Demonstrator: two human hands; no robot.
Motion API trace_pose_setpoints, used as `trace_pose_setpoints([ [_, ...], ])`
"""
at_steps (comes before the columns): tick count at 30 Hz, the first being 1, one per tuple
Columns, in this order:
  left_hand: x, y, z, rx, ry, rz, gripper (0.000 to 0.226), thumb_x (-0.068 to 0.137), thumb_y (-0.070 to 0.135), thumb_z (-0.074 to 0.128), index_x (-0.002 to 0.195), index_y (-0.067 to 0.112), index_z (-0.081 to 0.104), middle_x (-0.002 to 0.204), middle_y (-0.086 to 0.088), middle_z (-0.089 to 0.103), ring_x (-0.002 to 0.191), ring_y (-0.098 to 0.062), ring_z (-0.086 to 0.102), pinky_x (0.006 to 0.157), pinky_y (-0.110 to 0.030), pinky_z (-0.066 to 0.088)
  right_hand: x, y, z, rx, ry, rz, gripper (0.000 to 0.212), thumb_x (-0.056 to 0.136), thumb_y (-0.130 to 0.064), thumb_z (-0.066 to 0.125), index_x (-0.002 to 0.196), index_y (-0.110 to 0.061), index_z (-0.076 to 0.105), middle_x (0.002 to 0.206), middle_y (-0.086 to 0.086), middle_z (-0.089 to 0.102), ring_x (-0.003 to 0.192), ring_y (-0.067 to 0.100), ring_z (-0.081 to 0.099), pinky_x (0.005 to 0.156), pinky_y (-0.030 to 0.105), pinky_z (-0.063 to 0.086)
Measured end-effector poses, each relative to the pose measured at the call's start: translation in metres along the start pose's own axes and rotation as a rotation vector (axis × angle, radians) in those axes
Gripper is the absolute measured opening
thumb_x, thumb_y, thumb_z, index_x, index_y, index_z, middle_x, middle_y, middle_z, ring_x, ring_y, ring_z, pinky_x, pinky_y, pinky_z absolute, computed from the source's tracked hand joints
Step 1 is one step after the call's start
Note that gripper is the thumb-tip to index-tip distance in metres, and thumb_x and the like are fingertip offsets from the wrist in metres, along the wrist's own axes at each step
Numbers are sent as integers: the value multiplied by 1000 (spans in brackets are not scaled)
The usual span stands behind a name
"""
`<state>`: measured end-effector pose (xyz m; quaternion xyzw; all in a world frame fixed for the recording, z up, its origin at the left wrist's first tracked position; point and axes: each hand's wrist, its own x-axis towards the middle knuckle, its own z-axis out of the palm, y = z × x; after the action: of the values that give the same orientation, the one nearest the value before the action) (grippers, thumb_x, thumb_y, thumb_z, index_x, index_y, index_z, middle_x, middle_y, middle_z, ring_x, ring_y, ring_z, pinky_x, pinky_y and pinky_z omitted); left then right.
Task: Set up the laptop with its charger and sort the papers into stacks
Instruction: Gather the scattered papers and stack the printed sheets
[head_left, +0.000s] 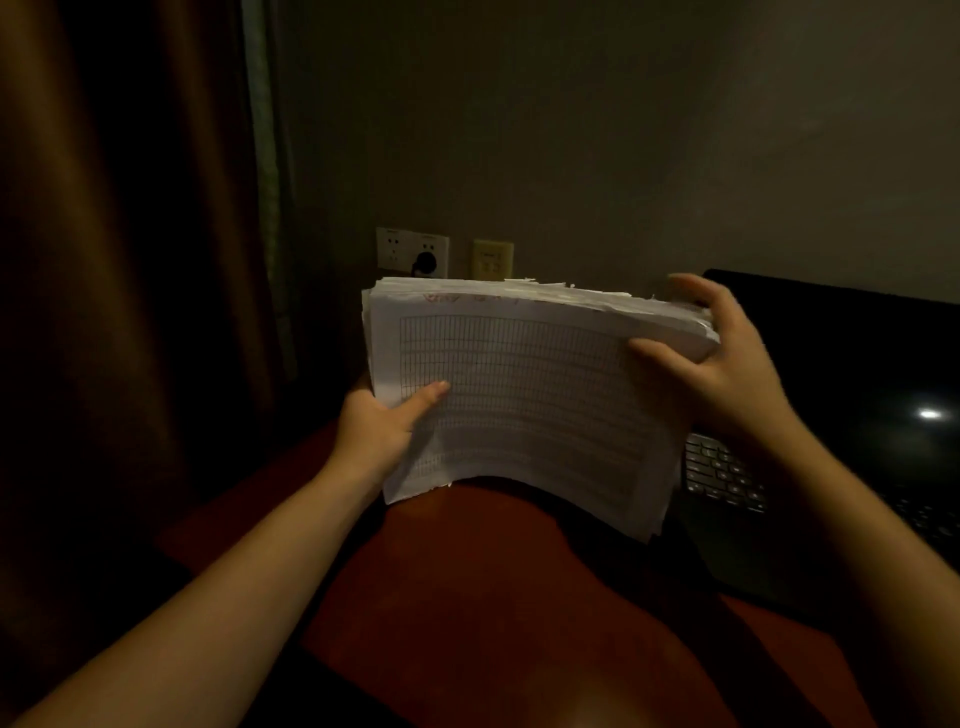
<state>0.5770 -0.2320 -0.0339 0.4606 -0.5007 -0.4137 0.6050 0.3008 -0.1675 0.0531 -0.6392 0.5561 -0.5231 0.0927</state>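
A thick stack of white papers (524, 395), its top sheet printed with a grid, is lifted and tilted above the reddish-brown table (483, 597). My left hand (382, 431) grips its lower left corner, thumb on the top sheet. At the upper right corner my right hand (722, 358) rests with spread fingers, thumb on the sheet and fingers around the edge. An open black laptop (831, 415) stands at the right, partly hidden by the papers and my right arm. A black charger plug (426, 262) sits in the wall socket.
A white double socket plate (395, 248) and a beige plate (492, 259) are on the wall behind the papers. A brown curtain (119, 260) hangs at the left. The room is dim. A light spot reflects on the laptop screen (929, 414).
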Motion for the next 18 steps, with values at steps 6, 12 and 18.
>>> trace_pose_setpoints([
  [6, 3, -5, 3, 23, 41, 9, 32, 86, 27, 77, 112, 9, 68, 104, -1, 72, 96, -13, 69, 65, -15, 54, 32, -44, -17, -650, -373, -53, 71, 83, -48, 72, 144, -28, 42, 138, 3, 55, 118, 22, 56, 95, 39, 51],
  [12, 2, -7, 3, 5, 49, 28, 27, 87, 21, 77, 110, 11, 67, 100, 3, 70, 90, -6, 67, 63, -12, 54, 51, -75, 32, -1002, -456, -170, 64, 90, -56, 60, 144, -28, 39, 134, 5, 54, 115, 26, 55, 81, 38, 46],
  [18, 5, -11, -1, -25, 36, -75, 36, 80, 34, 83, 107, 17, 67, 103, 0, 72, 95, -13, 69, 69, -20, 56, 62, -85, 58, -892, -557, -117, 55, 87, -56, 66, 127, -22, 50, 116, 1, 56, 96, 18, 50, 85, 39, 49],
])
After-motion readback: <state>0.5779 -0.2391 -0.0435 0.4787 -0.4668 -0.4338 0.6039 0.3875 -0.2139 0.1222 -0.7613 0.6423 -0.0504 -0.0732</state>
